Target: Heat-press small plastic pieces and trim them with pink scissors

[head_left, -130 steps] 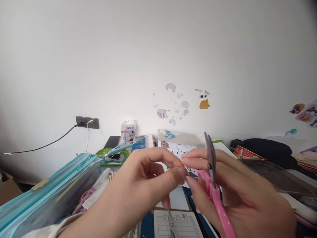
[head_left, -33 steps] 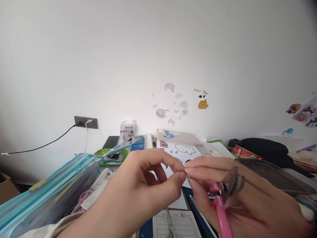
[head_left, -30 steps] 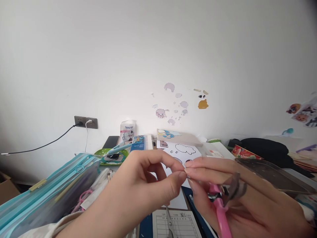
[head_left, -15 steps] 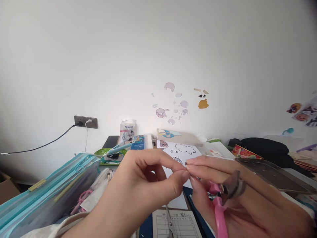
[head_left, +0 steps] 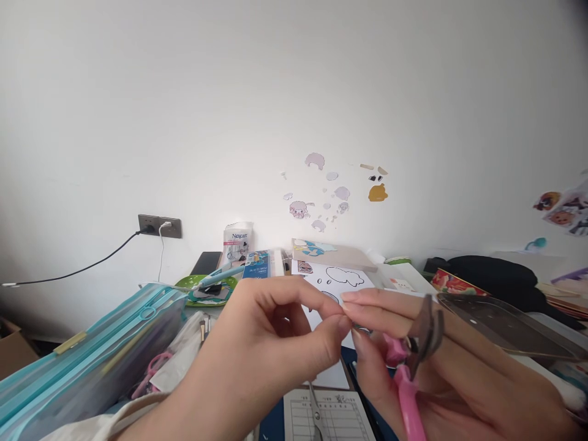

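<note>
My left hand (head_left: 275, 346) is closed, its thumb and index finger pinched together at the centre. Whatever lies between them is too small or hidden to make out. Fingertips of my right hand (head_left: 463, 367) meet that pinch from the right. Small pink-handled scissors (head_left: 408, 401) are tucked in my right palm, their grey blades pointing up and away from the pinch. Behind the hands lies a white sheet (head_left: 312, 283) with black outlines, one of them cloud-shaped. Below the hands, metal scissors (head_left: 316, 416) rest on a ruled paper form (head_left: 301, 422).
On the left stand a turquoise zip pouch (head_left: 92, 361) and a green tray (head_left: 186, 283). At the back are a Nexcare packet (head_left: 237, 239) and a grey board (head_left: 353, 257). Paper cut-outs (head_left: 315, 161) stick to the wall. A dark transparent tray (head_left: 500, 324) lies right.
The pink-handled scissors have tilted in my right hand, so their blades point more upward. The right fingertips have shifted slightly left. My left hand's pinch is nearly unchanged.
</note>
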`<action>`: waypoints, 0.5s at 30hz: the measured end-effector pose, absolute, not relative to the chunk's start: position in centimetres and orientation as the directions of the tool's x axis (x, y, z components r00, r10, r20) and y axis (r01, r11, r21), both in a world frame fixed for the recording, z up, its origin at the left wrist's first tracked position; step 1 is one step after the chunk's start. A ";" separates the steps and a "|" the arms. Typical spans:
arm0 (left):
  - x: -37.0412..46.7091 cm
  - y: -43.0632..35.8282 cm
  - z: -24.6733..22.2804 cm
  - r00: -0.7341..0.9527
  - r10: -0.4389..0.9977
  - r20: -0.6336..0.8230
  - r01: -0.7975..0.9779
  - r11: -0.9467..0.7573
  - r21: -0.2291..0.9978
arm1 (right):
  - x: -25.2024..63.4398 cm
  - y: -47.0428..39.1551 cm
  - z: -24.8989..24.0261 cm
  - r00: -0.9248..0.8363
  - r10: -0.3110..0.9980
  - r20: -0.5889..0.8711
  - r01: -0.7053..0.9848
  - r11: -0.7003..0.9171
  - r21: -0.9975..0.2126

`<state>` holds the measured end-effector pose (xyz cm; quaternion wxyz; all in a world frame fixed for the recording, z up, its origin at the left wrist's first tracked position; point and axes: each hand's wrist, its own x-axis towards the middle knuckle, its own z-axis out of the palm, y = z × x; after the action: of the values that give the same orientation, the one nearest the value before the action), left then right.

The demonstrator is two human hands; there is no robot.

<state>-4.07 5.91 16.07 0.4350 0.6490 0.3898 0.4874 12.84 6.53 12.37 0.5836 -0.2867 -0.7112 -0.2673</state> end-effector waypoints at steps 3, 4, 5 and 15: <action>-4.1 5.8 16.2 0.239 0.926 0.292 0.064 -0.316 0.947 | 12.6 6.5 12.5 -0.124 0.132 0.983 0.690 0.723 -0.010; -4.1 5.8 16.1 0.244 0.923 0.297 0.034 -0.315 0.949 | 12.6 6.5 12.6 -0.091 0.141 0.986 0.673 0.738 -0.043; -4.1 5.8 16.1 0.253 0.918 0.304 0.002 -0.315 0.949 | 12.7 6.5 12.8 -0.058 0.158 0.986 0.648 0.757 -0.083; -4.2 5.4 16.3 0.216 0.866 0.451 -0.085 -0.443 0.892 | 14.1 7.6 13.3 -0.290 0.187 0.939 0.580 0.814 0.017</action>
<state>-4.23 5.43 16.28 0.4333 0.6484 0.3011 0.5488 14.06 7.58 13.30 0.5430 -0.2451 -0.7825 -0.1812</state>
